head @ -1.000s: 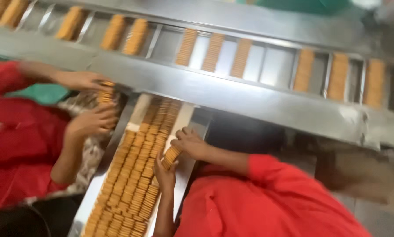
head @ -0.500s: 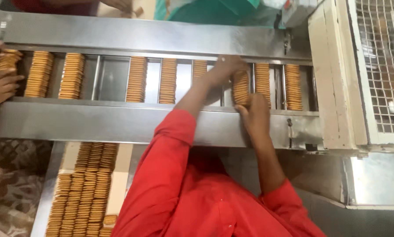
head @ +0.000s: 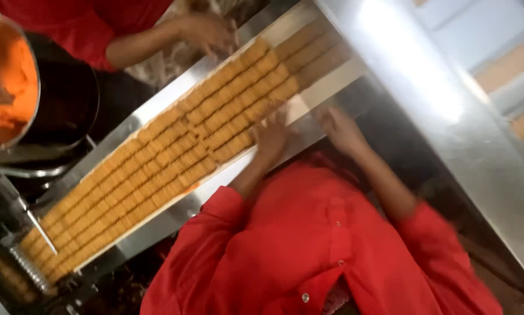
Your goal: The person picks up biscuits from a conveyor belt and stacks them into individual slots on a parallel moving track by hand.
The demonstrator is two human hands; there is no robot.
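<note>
A long steel chute runs diagonally from lower left to upper right, packed with rows of golden square biscuits. Both red-sleeved arms reach forward from the chest. The left hand lies flat on the biscuit rows at the chute's near edge, fingers spread, gripping nothing. The right hand rests just beside it (blurred), fingers loosely open. A co-worker's hand touches the far edge

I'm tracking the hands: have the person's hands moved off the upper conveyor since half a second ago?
Yes. Both the left hand and right hand came down to the biscuit tray.
</note>
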